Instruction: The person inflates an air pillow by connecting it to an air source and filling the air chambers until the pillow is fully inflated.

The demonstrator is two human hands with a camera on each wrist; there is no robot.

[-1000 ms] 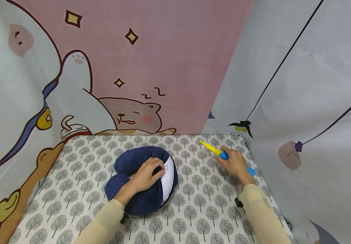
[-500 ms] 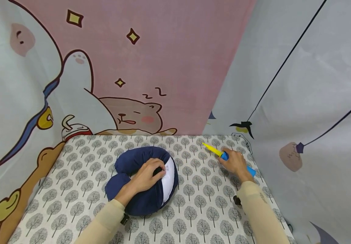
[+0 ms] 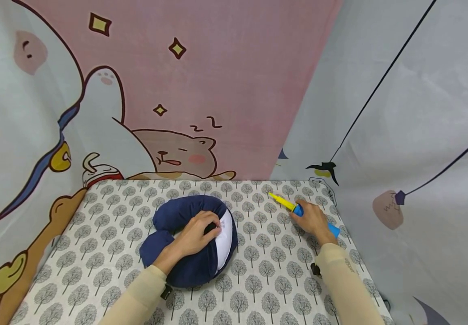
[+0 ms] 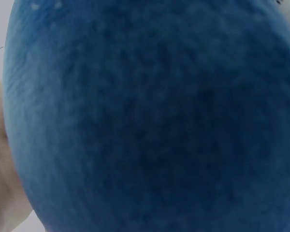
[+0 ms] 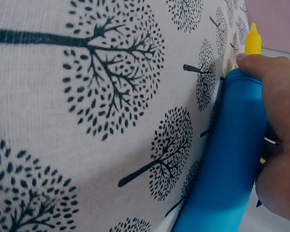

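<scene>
A navy U-shaped neck pillow lies left of the middle of the table, with a white section showing on its right side. My left hand rests over its inner edge, fingers curled onto the fabric beside the white section; the fingertips are partly hidden. In the left wrist view, blue fabric fills nearly everything. On the right, my right hand grips a blue cylinder with a tapered yellow nozzle, resembling a balloon pump. Its nozzle points to the far left, away from me.
A white cloth printed with grey trees covers the table. Behind it hangs a pink cartoon curtain. A pale curtain borders the right side, close to my right arm.
The yellow nozzle tip has dipped slightly toward the table as my right hand shifted a little. My left hand and the neck pillow keep the same place.
</scene>
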